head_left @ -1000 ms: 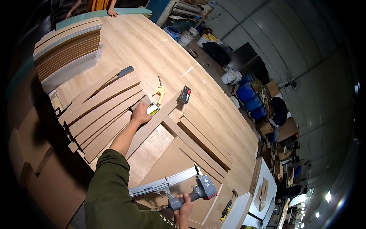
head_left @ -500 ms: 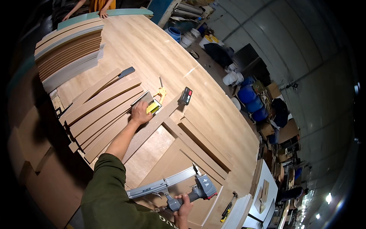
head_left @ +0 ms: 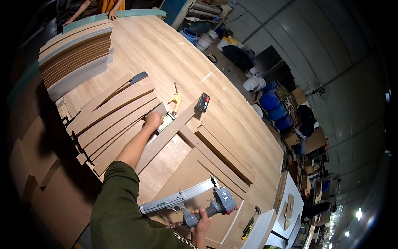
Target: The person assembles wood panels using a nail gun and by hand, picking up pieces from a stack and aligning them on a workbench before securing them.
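Note:
My right hand is wrapped round the grip of a grey and black nail gun, whose long silver magazine points to the left over the panel. My left hand is at a small open box with a pale and yellow inside, lying beside the brown strips. Its fingers are curled down at the box and their tips are hidden, so what they hold cannot be made out. Just beyond the box lies a yellow air blow gun with a thin dark nozzle.
Brown board strips fan out at the left, below a tall board stack. A black box sits by the framed panel. A hammer lies at right. Another person's hand rests on the far edge.
My left hand has turned and its fingers have curled in at the box; less of the yellow shows. My right hand and the nail gun have barely moved.

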Available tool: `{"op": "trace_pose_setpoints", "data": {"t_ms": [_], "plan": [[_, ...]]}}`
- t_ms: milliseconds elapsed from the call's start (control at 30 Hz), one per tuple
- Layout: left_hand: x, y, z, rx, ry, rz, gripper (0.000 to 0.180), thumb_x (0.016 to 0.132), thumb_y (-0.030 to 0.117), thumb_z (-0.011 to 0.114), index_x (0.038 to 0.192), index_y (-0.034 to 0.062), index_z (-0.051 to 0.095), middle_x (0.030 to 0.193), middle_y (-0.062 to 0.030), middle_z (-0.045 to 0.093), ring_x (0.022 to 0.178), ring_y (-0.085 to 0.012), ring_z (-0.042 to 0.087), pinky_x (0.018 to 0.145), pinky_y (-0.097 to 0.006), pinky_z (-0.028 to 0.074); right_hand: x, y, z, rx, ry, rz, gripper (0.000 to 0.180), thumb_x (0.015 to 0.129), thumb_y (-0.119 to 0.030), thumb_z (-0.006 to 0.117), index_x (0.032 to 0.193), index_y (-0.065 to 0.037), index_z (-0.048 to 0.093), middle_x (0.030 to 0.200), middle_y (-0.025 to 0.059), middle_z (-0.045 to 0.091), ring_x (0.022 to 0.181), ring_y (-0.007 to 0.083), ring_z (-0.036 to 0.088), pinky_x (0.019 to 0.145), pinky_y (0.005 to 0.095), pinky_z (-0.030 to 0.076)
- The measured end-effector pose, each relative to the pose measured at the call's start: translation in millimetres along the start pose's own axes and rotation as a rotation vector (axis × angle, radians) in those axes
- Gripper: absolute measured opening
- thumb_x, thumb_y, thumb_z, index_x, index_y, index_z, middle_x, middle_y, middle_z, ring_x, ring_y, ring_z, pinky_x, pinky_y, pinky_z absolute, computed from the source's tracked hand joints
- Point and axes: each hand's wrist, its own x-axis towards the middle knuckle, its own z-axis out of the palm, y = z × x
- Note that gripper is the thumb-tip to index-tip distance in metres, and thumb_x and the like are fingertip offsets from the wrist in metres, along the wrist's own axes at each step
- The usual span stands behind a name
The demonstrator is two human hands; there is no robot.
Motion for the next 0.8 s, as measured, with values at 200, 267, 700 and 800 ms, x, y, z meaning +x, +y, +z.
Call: {"op": "trace_pose_setpoints", "data": {"t_ms": [200,267,700,800], "plan": [[4.7,21.1,-5.7,0.145,-0.044,-0.107,0.019,0.074,0.010,0.063,0.090,0.0031,0.072,0.100,-0.0226,0.068,0.095,-0.0376,0.067,0.084,-0.045,0.054,-2.0,-0.8,0.3,0.023,-0.026,-0.006,0.016,0.088,0.000,0.058,0.098,-0.004,0.047,0.075,0.0072,0.054,0.067,0.0183,0.058,0.064,0.0367,0.055],[-6.4,40.4,-20.7,0.147,-0.096,-0.097,0.022,0.076,0.009,0.061,0.093,0.0001,0.072,0.103,-0.0241,0.067,0.098,-0.0388,0.066,0.085,-0.045,0.054,-3.0,-1.1,-3.7,0.023,-0.014,-0.013,0.016,0.088,0.000,0.058,0.098,-0.005,0.047,0.075,0.0071,0.054,0.067,0.0184,0.058,0.064,0.0367,0.056],[14.6,25.9,-8.3,0.195,-0.046,-0.084,0.025,0.086,0.008,0.051,0.097,-0.0011,0.071,0.106,-0.0240,0.068,0.100,-0.0356,0.067,0.083,-0.044,0.055,-11.7,1.9,-14.1,0.064,-0.022,-0.034,0.016,0.088,0.001,0.057,0.098,-0.005,0.047,0.077,0.0062,0.053,0.068,0.0166,0.057,0.065,0.0379,0.056],[18.1,18.5,-7.5,0.182,-0.040,-0.110,0.022,0.082,0.007,0.056,0.097,-0.0010,0.071,0.106,-0.0235,0.068,0.100,-0.0360,0.066,0.085,-0.044,0.055,-10.7,3.6,-17.5,0.069,-0.026,-0.053,0.016,0.088,0.001,0.057,0.098,-0.005,0.047,0.077,0.0061,0.053,0.068,0.0167,0.057,0.065,0.0380,0.056]]}}
